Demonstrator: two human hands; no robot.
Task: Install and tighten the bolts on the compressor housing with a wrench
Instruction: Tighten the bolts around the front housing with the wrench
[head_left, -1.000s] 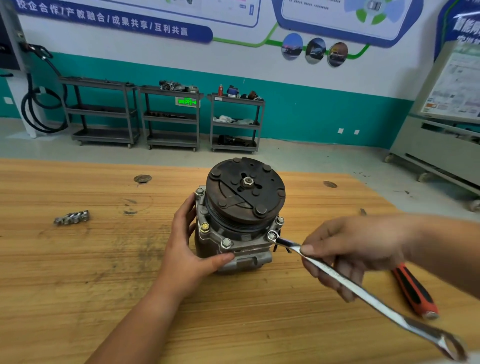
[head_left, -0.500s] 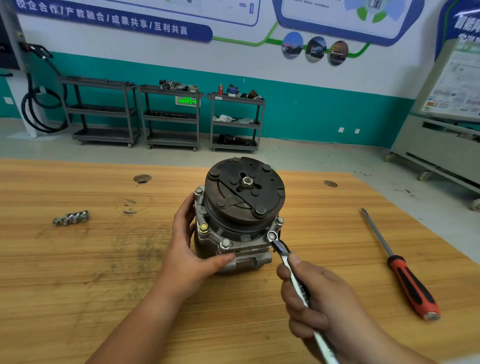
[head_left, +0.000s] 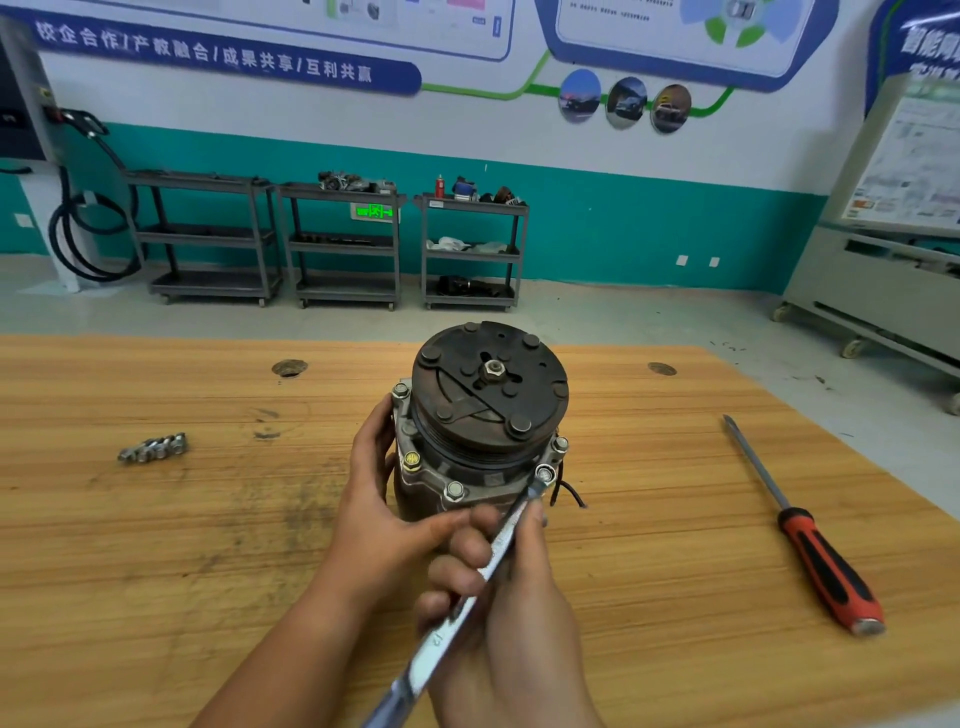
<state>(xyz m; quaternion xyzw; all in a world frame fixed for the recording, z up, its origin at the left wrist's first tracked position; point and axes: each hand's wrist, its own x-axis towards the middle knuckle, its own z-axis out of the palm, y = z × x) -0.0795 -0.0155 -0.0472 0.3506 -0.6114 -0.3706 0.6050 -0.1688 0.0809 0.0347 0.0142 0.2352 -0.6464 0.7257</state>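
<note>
The compressor (head_left: 483, 415) is standing on end on the desk (head_left: 156, 571) at the centre of the frame, pulley face up. The left hand (head_left: 384, 519) is wrapping its grip around the housing's left side, with the fingertips hiding behind the body. The right hand (head_left: 519, 613) is keeping its grip curled round the wrench (head_left: 435, 640), whose head is sitting on the bolt (head_left: 544, 474) at the flange's lower right. The wrench's tail is running off the bottom edge. Both hands are covering the housing's lower front. Loose bolts (head_left: 153, 448) are lying blurred at middle left, and a screwdriver (head_left: 810, 545) is lying at the right.
</note>
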